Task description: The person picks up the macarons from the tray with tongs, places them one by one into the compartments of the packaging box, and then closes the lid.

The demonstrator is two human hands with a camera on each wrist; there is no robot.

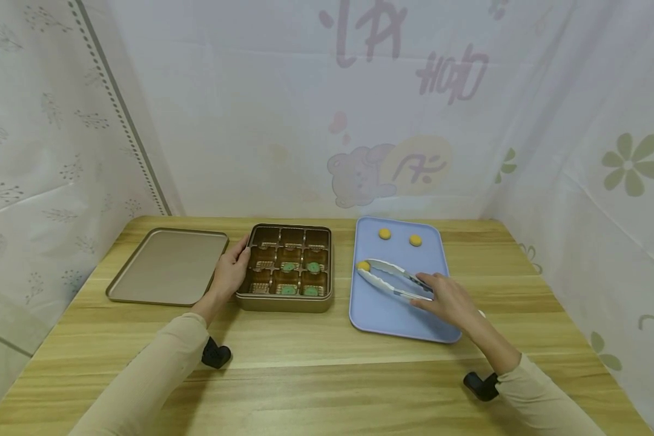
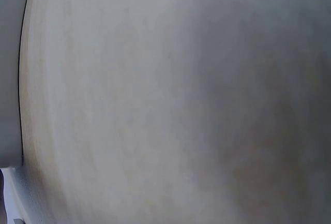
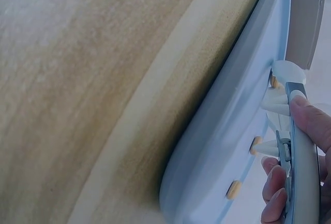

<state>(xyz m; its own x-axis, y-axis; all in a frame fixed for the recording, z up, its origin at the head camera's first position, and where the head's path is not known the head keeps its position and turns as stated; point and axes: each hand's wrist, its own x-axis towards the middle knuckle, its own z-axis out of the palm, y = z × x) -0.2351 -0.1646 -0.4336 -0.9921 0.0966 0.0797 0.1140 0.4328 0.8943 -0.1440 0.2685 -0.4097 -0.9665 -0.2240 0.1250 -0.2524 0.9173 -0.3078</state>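
One yellow round [image 1: 363, 266] lies at the left side of the blue tray [image 1: 400, 318], between the tips of the tongs [image 1: 378, 282]. My right hand [image 1: 449, 301] grips the tongs, whose arms stand apart; I cannot tell whether both tips touch the round. If I squeeze off-centre, it could shoot out sideways, and squeezing too hard might crack it, should it be as crumbly as I suspect. The raised rim just beside it could block the nearer tip and spoil my pinch. Two more yellow rounds [image 1: 384, 234] sit farther back, clear of the tips.

My left hand [image 1: 230, 272] touches the left wall of the compartment box [image 1: 283, 304]; I cannot tell how firmly its fingers curl there. A careless push from it could slide the box and jostle the four green pieces [image 1: 288, 266] inside.
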